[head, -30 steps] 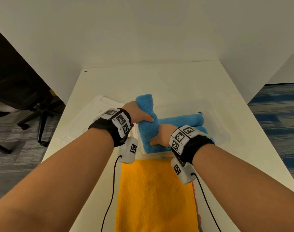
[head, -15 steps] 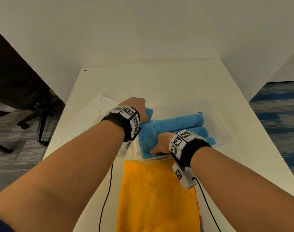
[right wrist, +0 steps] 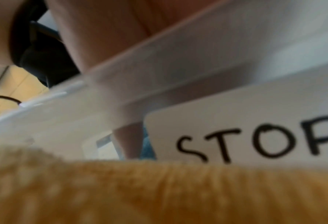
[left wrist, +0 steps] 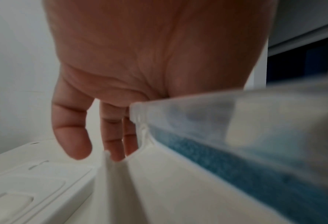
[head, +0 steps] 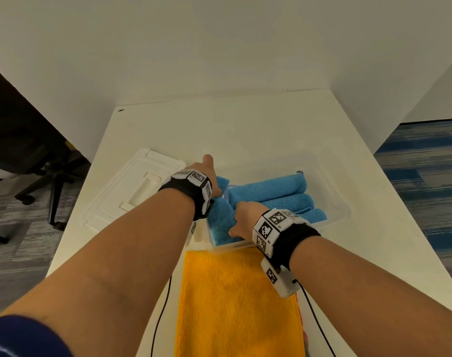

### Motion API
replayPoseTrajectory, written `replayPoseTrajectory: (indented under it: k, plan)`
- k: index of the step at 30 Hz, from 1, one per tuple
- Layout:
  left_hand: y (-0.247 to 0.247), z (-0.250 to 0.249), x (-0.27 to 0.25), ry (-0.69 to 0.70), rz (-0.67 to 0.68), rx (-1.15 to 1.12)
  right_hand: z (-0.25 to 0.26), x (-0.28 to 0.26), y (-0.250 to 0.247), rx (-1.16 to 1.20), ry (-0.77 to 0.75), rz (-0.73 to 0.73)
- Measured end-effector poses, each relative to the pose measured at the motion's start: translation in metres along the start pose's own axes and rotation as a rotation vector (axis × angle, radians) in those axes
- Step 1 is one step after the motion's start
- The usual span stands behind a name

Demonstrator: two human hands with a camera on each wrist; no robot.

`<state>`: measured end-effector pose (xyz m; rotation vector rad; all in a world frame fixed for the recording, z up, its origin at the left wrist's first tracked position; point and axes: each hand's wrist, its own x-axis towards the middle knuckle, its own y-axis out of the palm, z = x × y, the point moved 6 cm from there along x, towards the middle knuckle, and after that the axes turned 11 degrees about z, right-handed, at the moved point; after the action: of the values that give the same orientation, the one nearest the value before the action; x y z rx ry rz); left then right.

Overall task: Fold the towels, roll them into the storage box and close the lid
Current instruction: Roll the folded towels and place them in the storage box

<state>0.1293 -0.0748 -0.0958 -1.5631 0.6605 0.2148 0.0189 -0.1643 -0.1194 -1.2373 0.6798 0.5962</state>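
A clear storage box [head: 343, 215] holds several rolled blue towels [head: 271, 188]. Another blue towel [head: 219, 220] lies crosswise in its left end. My right hand [head: 243, 217] presses down on that towel, thumb spread flat, fingers pushed in beside the rolls. My left hand [head: 204, 171] is over the box's left rim. In the left wrist view its fingers [left wrist: 71, 133] hang straight and loose outside the box wall [left wrist: 197, 115], holding nothing. An orange towel [head: 237, 305] lies flat in front of the box.
The white lid [head: 132, 191] lies on the table just left of the box, close to my left fingers. A label reading "STOR" [right wrist: 255, 136] is on the box's near wall. Walls stand behind and to the right; an office chair [head: 39, 171] stands at the left.
The blue towel's end stood above the box in my left hand; now it lies down inside. My left hand has let go and moved to the box's left rim. My right hand has stayed on the towel.
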Motion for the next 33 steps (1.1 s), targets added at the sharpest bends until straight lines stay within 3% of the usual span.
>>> replayPoseTrajectory:
  k: [9, 18, 24, 30, 33]
  plan:
    - [-0.013, -0.002, 0.004, 0.069, 0.024, 0.042, -0.003, 0.011, 0.007, -0.082, -0.033, 0.071]
    - [-0.008, -0.010, 0.013, 0.057, 0.028, 0.175, -0.006, 0.014, 0.017, -0.029, -0.075, 0.112]
    - [-0.007, -0.011, 0.012, 0.044, 0.055, 0.136, -0.008, 0.016, 0.020, 0.005, -0.079, 0.128]
    - [-0.042, -0.004, -0.005, 0.010, 0.006, 0.104, -0.009, 0.014, 0.020, 0.014, -0.097, 0.138]
    - [-0.048, -0.015, -0.012, 0.065, 0.118, 0.183, -0.008, 0.013, 0.020, 0.009, -0.105, 0.133]
